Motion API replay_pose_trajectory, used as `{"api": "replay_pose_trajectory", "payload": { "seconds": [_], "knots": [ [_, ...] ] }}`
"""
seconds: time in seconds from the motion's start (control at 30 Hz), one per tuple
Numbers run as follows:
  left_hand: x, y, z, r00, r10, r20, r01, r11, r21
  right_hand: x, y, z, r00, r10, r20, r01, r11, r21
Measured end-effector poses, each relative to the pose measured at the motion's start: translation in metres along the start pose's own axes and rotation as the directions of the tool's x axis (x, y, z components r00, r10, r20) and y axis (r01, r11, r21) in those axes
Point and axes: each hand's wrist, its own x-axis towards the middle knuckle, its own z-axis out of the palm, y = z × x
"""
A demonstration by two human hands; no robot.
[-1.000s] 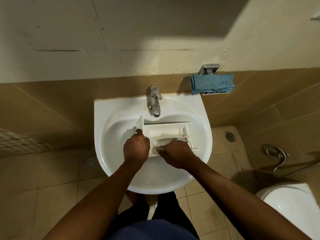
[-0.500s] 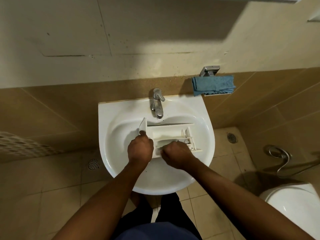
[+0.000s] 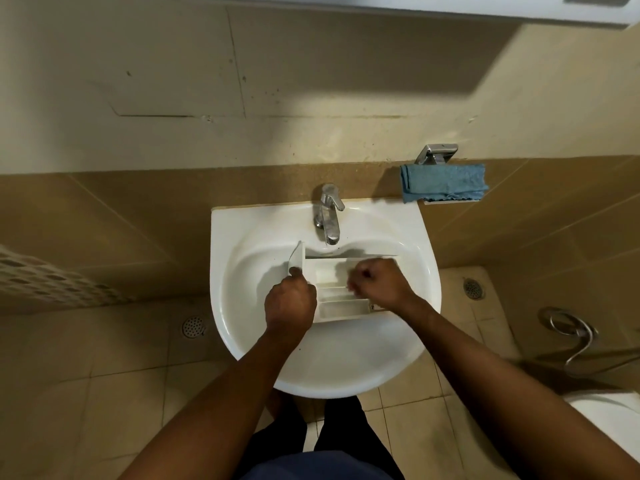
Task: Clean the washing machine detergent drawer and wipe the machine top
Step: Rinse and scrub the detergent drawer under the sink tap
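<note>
White ceramic makes up the sink [image 3: 346, 375], which is fixed to a tan tiled wall. A chrome tap [image 3: 328, 216] stands at its back edge, with the spout over the far side of the basin. To the right of the tap, a folded blue cloth [image 3: 443, 181] hangs on a metal holder [image 3: 437, 154]. A round floor drain [image 3: 194, 326] sits in the tiles left of the sink and a second drain [image 3: 473, 288] to its right. A coiled metal hose [image 3: 571, 330] hangs at far right. The white toilet [image 3: 609, 410] is cut off by the lower right corner.

The right hand [image 3: 377, 280] hangs over the drawer's right half and hides it. Its fingers are curled and blurred, so it cannot be told whether they hold anything.

The detergent drawer [image 3: 341, 306] is white plastic and lies in the basin, open side up. Its dividers run lengthwise and its front panel is at the left. The left hand [image 3: 289, 303] grips that end, thumb on the panel, apart from the right hand.
</note>
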Motion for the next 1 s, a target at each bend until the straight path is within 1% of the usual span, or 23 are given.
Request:
{"api": "replay_pose_trajectory", "payload": {
  "seconds": [0.03,0.07,0.1,0.13,0.17,0.2,0.23,0.27,0.3,0.33,0.4,0.53,0.67,0.8,0.9,0.93,1.0],
  "knots": [
    [0.0,0.001,0.0,1.0,-0.002,0.004,0.002,1.0,0.005,0.009,-0.013,0.0,0.991,0.123,-0.044,-0.104,0.944,0.312],
    [0.0,0.002,0.0,1.0,-0.006,0.007,0.006,1.0,0.004,0.021,-0.023,0.001,0.965,0.262,-0.03,-0.195,0.785,0.589],
    [0.0,0.003,-0.001,1.0,-0.009,0.014,0.009,1.0,0.003,0.034,-0.033,0.001,0.93,0.366,0.033,-0.252,0.572,0.781],
    [0.0,0.004,0.0,1.0,-0.011,0.018,0.011,1.0,0.002,0.048,-0.04,0.003,0.903,0.415,0.111,-0.284,0.382,0.879],
    [0.001,0.005,0.0,1.0,-0.015,0.021,0.015,1.0,-0.005,0.062,-0.043,0.005,0.889,0.42,0.183,-0.301,0.233,0.925],
    [0.001,0.005,0.0,1.0,-0.02,0.021,0.02,1.0,-0.013,0.073,-0.046,0.008,0.885,0.391,0.251,-0.318,0.116,0.941],
    [0.0,0.005,0.0,1.0,-0.022,0.02,0.023,1.0,-0.02,0.081,-0.049,0.01,0.885,0.346,0.312,-0.339,0.02,0.941],
    [0.0,0.005,0.0,1.0,-0.024,0.016,0.024,0.999,-0.03,0.087,-0.052,0.013,0.885,0.304,0.352,-0.353,-0.053,0.934],
    [0.0,0.005,0.0,1.0,-0.027,0.013,0.028,0.999,-0.044,0.089,-0.056,0.015,0.884,0.265,0.385,-0.371,-0.104,0.923],
    [0.0,0.005,0.0,0.999,-0.032,0.009,0.032,0.998,-0.059,0.092,-0.06,0.014,0.883,0.235,0.407,-0.388,-0.121,0.914],
    [0.0,0.006,0.0,0.999,-0.04,0.008,0.04,0.996,-0.077,0.093,-0.067,0.012,0.879,0.203,0.431,-0.415,-0.116,0.902],
    [0.0,0.005,0.0,1.0,-0.031,-0.003,0.031,0.996,-0.08,0.089,-0.061,0.008,0.868,0.195,0.458,-0.454,-0.066,0.889],
    [0.0,0.005,0.002,0.999,-0.032,-0.02,0.03,0.996,-0.082,0.087,-0.054,0.007,0.868,0.17,0.467,-0.46,-0.079,0.884],
    [0.001,0.005,0.003,0.999,-0.03,-0.027,0.028,0.997,-0.07,0.08,-0.046,0.004,0.872,0.152,0.465,-0.472,0.011,0.881],
    [0.002,0.005,0.004,0.999,-0.029,-0.022,0.027,0.998,-0.06,0.069,-0.041,0.0,0.877,0.158,0.454,-0.466,0.044,0.884],
    [0.002,0.005,0.005,0.999,-0.032,-0.02,0.031,0.997,-0.066,0.065,-0.04,-0.001,0.879,0.17,0.447,-0.464,0.077,0.883],
    [0.002,0.005,0.005,0.999,-0.035,-0.033,0.032,0.997,-0.077,0.054,-0.035,-0.003,0.878,0.2,0.435,-0.469,0.179,0.865]
  ]
}}
